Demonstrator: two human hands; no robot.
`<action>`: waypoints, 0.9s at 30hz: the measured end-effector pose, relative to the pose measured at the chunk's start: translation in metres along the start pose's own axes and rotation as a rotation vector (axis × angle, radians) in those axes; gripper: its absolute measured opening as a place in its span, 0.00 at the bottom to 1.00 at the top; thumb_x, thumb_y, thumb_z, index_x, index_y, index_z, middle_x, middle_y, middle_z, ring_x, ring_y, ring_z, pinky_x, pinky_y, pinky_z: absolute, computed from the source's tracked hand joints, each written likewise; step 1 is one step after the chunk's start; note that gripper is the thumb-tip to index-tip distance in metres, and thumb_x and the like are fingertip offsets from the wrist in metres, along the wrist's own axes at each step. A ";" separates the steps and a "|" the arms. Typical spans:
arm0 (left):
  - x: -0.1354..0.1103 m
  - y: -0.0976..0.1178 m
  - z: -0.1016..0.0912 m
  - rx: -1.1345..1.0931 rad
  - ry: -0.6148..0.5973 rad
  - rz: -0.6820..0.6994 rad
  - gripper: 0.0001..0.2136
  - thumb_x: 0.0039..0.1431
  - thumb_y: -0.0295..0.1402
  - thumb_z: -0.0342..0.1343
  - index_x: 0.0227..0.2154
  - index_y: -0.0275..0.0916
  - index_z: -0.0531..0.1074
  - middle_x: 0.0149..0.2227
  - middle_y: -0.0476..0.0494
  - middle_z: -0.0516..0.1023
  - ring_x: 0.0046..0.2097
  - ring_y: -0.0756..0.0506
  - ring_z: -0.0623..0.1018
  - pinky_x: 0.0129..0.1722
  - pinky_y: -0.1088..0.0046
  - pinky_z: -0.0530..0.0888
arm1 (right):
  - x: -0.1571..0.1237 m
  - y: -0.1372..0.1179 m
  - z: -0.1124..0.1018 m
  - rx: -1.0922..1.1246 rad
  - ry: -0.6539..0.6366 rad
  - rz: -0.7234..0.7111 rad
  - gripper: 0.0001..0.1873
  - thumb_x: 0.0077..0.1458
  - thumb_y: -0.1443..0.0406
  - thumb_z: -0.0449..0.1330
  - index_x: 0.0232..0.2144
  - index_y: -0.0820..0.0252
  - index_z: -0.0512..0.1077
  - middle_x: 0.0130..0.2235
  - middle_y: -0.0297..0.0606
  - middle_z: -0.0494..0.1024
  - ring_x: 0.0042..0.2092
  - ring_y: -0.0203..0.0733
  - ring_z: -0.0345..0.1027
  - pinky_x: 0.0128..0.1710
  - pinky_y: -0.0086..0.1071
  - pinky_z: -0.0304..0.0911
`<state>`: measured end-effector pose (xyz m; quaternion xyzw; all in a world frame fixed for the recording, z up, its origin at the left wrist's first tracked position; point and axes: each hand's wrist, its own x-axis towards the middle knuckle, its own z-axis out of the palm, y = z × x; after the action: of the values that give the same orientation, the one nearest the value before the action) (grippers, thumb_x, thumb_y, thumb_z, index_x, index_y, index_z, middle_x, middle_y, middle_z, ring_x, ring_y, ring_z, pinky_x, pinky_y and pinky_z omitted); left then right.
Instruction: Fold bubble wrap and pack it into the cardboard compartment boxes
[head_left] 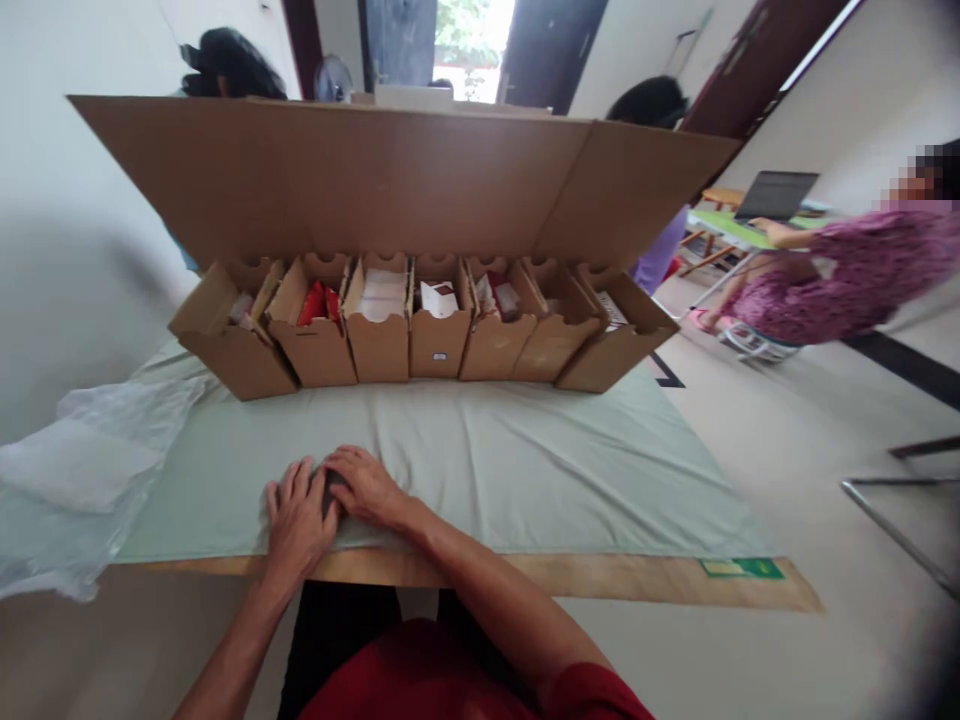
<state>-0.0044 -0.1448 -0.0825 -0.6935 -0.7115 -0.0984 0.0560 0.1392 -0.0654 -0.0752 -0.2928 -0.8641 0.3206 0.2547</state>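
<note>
Near the table's front edge, both hands rest close together on the pale green cloth [480, 470]. My left hand [298, 515] lies with its fingers stretched out and slightly apart, its thumb side against a small dark object [330, 492]. Over that object's far side curl the fingers of my right hand [369, 488]. Most of the object is covered by the hands, so its kind cannot be made out. Beyond the hands stands a row of open cardboard bins [382, 350]. Red packets [319, 303], clear plastic packs [384, 293] and a white box [439, 298] show inside some.
A tall cardboard panel [375, 180] rises behind the bins. Crumpled clear plastic [82, 470] hangs over the table's left edge. At right, a person [840, 270] sits by a laptop [776, 195] on a small green table [724, 228]. Other heads show behind the panel.
</note>
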 end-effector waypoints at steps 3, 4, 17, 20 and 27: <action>-0.011 0.001 0.004 -0.025 0.005 0.063 0.22 0.66 0.34 0.47 0.59 0.33 0.73 0.66 0.26 0.68 0.66 0.30 0.67 0.63 0.42 0.63 | -0.054 -0.008 -0.014 0.046 -0.032 0.009 0.18 0.63 0.66 0.61 0.54 0.65 0.74 0.60 0.52 0.76 0.67 0.47 0.62 0.69 0.46 0.53; -0.012 0.002 0.005 -0.040 0.001 0.090 0.22 0.66 0.34 0.47 0.58 0.33 0.74 0.65 0.26 0.69 0.66 0.30 0.68 0.63 0.43 0.64 | -0.074 -0.011 -0.021 0.088 -0.028 0.026 0.17 0.63 0.65 0.61 0.53 0.64 0.75 0.59 0.51 0.76 0.67 0.47 0.61 0.69 0.45 0.54; -0.044 0.045 -0.028 -0.389 -0.054 0.255 0.16 0.62 0.32 0.52 0.50 0.39 0.79 0.52 0.36 0.81 0.54 0.37 0.79 0.54 0.54 0.77 | -0.218 -0.035 -0.113 0.678 0.258 0.655 0.22 0.60 0.47 0.61 0.45 0.55 0.80 0.46 0.42 0.83 0.46 0.49 0.76 0.48 0.42 0.71; -0.025 0.041 -0.038 -0.510 -0.039 0.186 0.15 0.64 0.34 0.51 0.47 0.40 0.79 0.45 0.39 0.84 0.48 0.39 0.82 0.50 0.58 0.80 | -0.216 -0.033 -0.124 0.687 0.328 0.659 0.21 0.60 0.47 0.62 0.44 0.55 0.81 0.45 0.44 0.83 0.47 0.49 0.76 0.45 0.41 0.72; 0.028 0.075 -0.048 -0.660 0.035 0.334 0.13 0.65 0.36 0.53 0.46 0.39 0.79 0.44 0.40 0.84 0.46 0.40 0.83 0.47 0.60 0.82 | -0.216 0.014 -0.184 0.483 0.683 0.672 0.20 0.55 0.49 0.66 0.43 0.55 0.81 0.44 0.42 0.83 0.45 0.46 0.75 0.44 0.40 0.72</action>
<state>0.0668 -0.1259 -0.0254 -0.7789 -0.5175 -0.3239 -0.1433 0.4110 -0.1270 -0.0171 -0.5740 -0.4923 0.4604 0.4649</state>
